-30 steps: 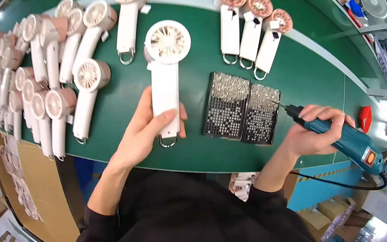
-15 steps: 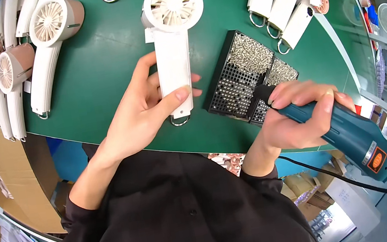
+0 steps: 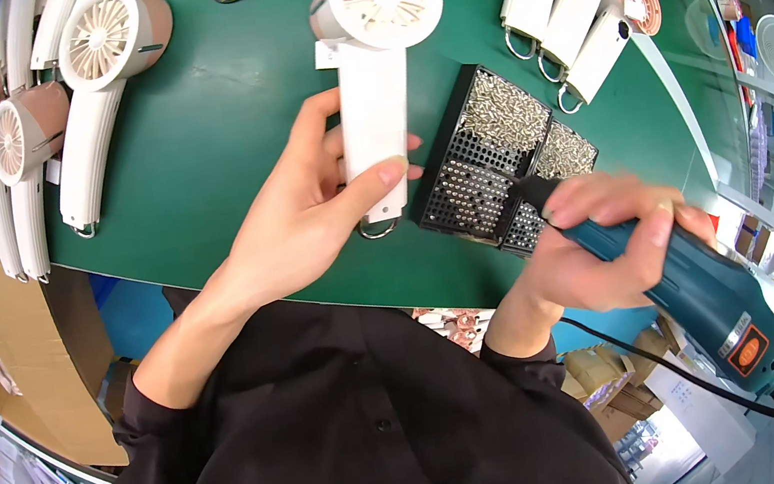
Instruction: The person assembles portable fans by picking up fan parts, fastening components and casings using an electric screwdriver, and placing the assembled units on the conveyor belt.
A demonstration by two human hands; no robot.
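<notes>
My left hand [image 3: 309, 198] is closed round the white handle of a handheld fan [image 3: 374, 107], its round slatted head pointing away from me and a metal ring at its lower end. In my right hand [image 3: 609, 237] is a teal corded electric screwdriver [image 3: 704, 293], gripped near its black nose. The nose is over the near part of a black screw tray [image 3: 442, 172], just right of the fan. Loose silver screws [image 3: 502, 107] fill the tray's far compartments, while others stand in rows of holes. Whether the screwdriver's tip touches a screw is hidden.
Several assembled fans [image 3: 98, 45] lie in a group at the left on the green table [image 3: 215, 117]. Three opened fans with pink heads [image 3: 566, 26] lie at the far right. The screwdriver's black cord [image 3: 675, 368] hangs past the table's front edge. Cardboard [image 3: 29, 349] stands at lower left.
The fan and my left hand have shifted right, toward the screw tray. The rear of the screwdriver has swung slightly down and toward me, with its nose still over the tray.
</notes>
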